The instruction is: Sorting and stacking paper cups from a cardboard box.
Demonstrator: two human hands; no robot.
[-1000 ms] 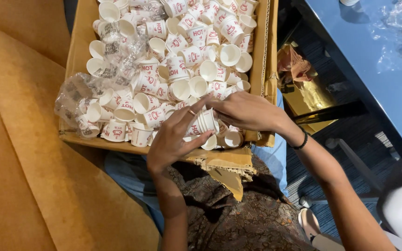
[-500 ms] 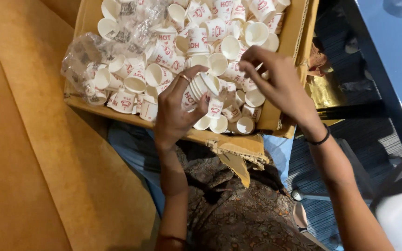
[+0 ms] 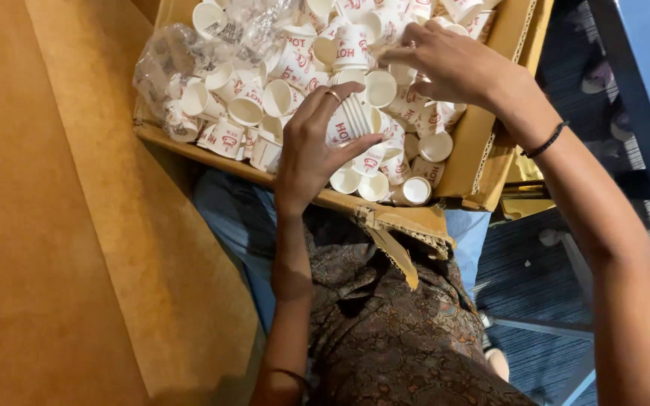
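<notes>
A cardboard box [image 3: 466, 162] on my lap is full of small white paper cups with red print. My left hand [image 3: 311, 150] grips a short stack of nested cups [image 3: 353, 113] held on its side above the heap, near the box's front edge. My right hand [image 3: 445, 66] reaches into the cups further back and right, fingers bent around loose cups [image 3: 415, 34]; whether it has one in its grasp I cannot tell. A dark band circles my right wrist [image 3: 545, 140].
A crumpled clear plastic sleeve [image 3: 165, 75] with cups in it lies at the box's left. A torn flap [image 3: 400, 233] hangs off the box's front. Orange-brown upholstery [image 3: 62, 225] fills the left. Dark floor and a blue table edge [image 3: 648, 83] lie to the right.
My right hand has lifted off the stack and reached further back among the loose cups. My left hand keeps the nested stack, now held higher over the heap.
</notes>
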